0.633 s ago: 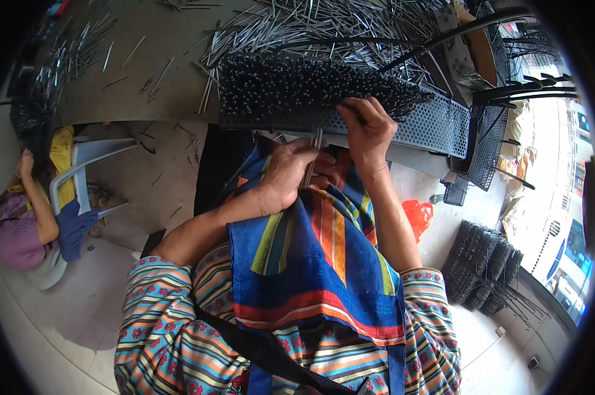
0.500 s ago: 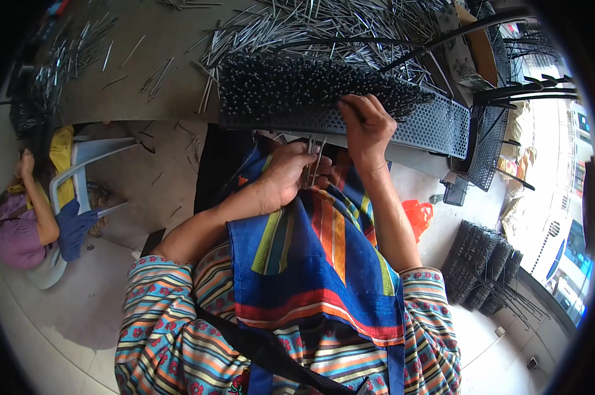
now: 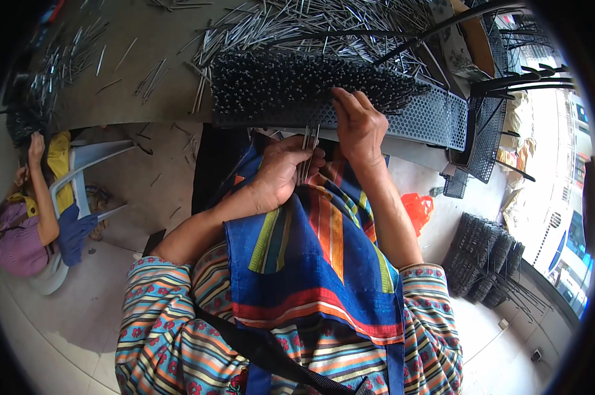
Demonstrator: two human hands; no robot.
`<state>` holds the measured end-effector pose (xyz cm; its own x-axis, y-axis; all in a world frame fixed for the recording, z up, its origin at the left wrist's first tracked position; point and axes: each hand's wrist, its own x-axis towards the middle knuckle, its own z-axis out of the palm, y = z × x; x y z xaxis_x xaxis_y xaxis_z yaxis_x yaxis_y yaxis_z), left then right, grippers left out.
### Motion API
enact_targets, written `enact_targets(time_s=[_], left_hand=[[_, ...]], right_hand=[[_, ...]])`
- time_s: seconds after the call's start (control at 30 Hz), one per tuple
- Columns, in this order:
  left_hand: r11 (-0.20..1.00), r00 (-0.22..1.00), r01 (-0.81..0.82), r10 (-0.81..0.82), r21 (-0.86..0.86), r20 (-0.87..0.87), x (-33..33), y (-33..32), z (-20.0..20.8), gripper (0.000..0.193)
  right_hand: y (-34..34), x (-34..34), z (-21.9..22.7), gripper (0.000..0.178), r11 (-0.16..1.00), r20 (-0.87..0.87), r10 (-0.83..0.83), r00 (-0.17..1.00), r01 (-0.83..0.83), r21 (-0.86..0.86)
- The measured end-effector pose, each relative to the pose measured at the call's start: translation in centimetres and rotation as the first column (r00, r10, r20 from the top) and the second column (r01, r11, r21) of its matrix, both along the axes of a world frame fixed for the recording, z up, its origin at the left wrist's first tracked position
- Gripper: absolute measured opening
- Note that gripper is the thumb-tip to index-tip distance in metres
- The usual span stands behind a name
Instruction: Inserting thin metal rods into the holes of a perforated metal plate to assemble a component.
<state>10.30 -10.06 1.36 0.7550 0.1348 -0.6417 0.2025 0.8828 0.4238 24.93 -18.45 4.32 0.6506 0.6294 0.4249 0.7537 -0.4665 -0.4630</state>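
Note:
My left hand (image 3: 279, 172) is closed round several thin metal rods (image 3: 308, 148), which stand nearly upright between thumb and fingers above my lap. Just beyond it lies a long dark perforated metal panel (image 3: 435, 113), its left and middle part densely filled with upright thin rods (image 3: 277, 82). At the near edge of those rods, my right hand (image 3: 363, 128) has thumb and forefinger pinched together. Whatever the fingertips hold is too small to make out. A blue striped apron (image 3: 291, 263) covers my lap.
Loose metal rods (image 3: 310, 26) are heaped on the table (image 3: 159, 39) behind the panel. Black bent bars (image 3: 462, 26) and an open carton (image 3: 472, 43) stand far right. On the floor sit stacked black racks (image 3: 482, 257) and a red bag (image 3: 417, 212). Another person (image 3: 24, 240) works at left.
The view has shifted slightly. My right hand stays at the panel's rods, its pinched fingertips a little further left and higher. The other person's hand at left has risen.

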Motion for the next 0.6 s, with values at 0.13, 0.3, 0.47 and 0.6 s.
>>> enact_targets(time_s=[0.13,0.3,0.47,0.6], left_hand=[[0.999,0.999,-0.046,0.046,-0.012,-0.014,0.0,0.1,0.1,0.015],[0.998,0.998,-0.057,0.057,-0.007,-0.002,-0.1,0.0,0.0,0.015],[0.999,0.998,-0.039,0.039,-0.002,0.042,-0.1,0.1,0.6,0.016],[0.997,0.989,0.075,-0.075,-0.002,0.129,-0.1,0.3,1.3,0.020]], right_hand=[[-0.5,0.0,0.1,0.025,0.997,0.058,0.027,0.998,-0.022,-0.079],[-1.2,-0.5,-0.5,0.030,0.984,0.053,0.047,0.997,-0.038,-0.172],[-2.3,-1.8,-0.2,0.037,0.999,0.033,0.043,0.999,-0.044,0.022],[-1.8,-2.9,1.4,0.037,0.966,-0.702,-0.010,0.712,0.188,0.176]])
